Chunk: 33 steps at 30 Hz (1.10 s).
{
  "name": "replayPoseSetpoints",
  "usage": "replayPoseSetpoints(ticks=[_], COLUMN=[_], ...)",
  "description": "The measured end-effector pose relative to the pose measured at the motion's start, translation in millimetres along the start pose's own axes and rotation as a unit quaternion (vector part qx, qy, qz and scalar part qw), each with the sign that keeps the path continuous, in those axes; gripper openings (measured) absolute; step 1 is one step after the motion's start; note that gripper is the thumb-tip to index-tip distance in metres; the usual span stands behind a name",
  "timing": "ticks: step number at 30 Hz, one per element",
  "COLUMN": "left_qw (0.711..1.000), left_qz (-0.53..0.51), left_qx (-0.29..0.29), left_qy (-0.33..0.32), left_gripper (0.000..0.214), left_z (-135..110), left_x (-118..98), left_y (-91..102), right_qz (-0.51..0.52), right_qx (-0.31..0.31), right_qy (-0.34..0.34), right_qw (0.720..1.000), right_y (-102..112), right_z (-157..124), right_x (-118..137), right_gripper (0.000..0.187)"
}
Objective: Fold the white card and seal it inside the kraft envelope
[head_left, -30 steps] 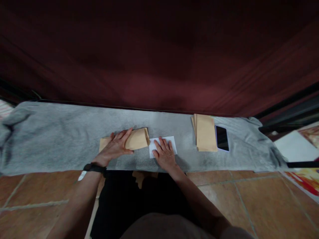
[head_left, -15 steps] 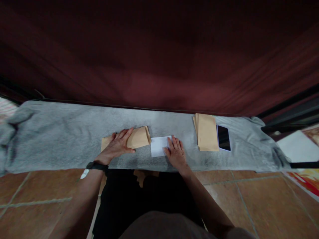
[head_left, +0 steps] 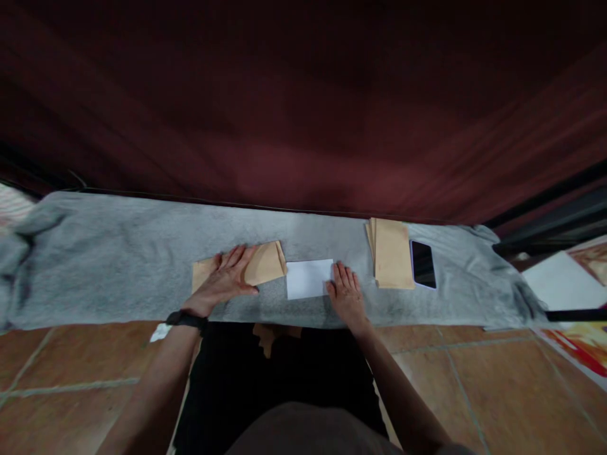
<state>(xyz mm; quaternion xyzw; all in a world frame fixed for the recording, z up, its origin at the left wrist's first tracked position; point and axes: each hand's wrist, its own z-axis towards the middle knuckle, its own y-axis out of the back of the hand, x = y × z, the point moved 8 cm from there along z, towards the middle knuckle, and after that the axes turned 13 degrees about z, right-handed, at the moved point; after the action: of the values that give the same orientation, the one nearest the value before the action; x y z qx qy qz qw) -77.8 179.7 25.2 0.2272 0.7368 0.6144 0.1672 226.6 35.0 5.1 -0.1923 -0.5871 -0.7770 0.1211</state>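
Observation:
My left hand lies flat with fingers spread on a brown envelope whose flap end is lifted toward the right. A folded white paper lies just right of the envelope on the grey cloth. Resting flat at the paper's right edge is my right hand, fingers stretched out and touching that edge. A black watch sits on my left wrist.
A stack of brown envelopes lies to the right, with a black phone beside it. A dark red curtain hangs behind the cloth. Terracotta floor tiles are in front; printed sheets lie at far right.
My right hand has slid to the right across the white paper, from covering it to resting at its right edge. My left hand has stayed on the envelope.

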Motion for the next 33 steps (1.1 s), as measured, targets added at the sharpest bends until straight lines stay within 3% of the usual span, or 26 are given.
replayPoseSetpoints(ticks=[4,7,10,13,16,23,29,33], left_qw=[0.996,0.982,0.967,0.963,0.963,0.968,0.971,0.97], left_qz=[0.003,0.002,0.004,0.014,0.017,0.006,0.004,0.015], left_qx=[-0.082,-0.154,-0.164,-0.169,-0.173,-0.159,-0.148,-0.15], left_qy=[-0.031,-0.111,-0.197,-0.209,-0.206,-0.196,-0.19,-0.191], left_gripper=[0.099,0.081,0.072,0.073,0.074,0.076,0.078,0.08], left_z=[-8,-21,-35,-42,-46,-53,-54,-54], left_x=[-30,-87,-148,-177,-181,-172,-170,-170], left_y=[16.0,24.8,13.9,-1.3,-8.2,-3.7,-8.1,-12.1], right_qz=[0.025,0.053,0.075,0.072,0.052,0.019,0.035,0.059], right_qx=[-0.013,0.01,0.052,0.078,0.086,0.072,0.028,-0.006], right_qy=[0.005,0.037,0.078,0.095,0.086,0.063,0.035,-0.017], right_qw=[1.0,0.998,0.993,0.99,0.991,0.995,0.998,0.998], right_y=[3,-3,-16,-24,-26,-17,-6,7], right_z=[4,7,8,5,0,-5,-7,1], right_x=[11,33,55,62,55,33,16,4], right_gripper=[0.056,0.054,0.052,0.052,0.054,0.056,0.054,0.047])
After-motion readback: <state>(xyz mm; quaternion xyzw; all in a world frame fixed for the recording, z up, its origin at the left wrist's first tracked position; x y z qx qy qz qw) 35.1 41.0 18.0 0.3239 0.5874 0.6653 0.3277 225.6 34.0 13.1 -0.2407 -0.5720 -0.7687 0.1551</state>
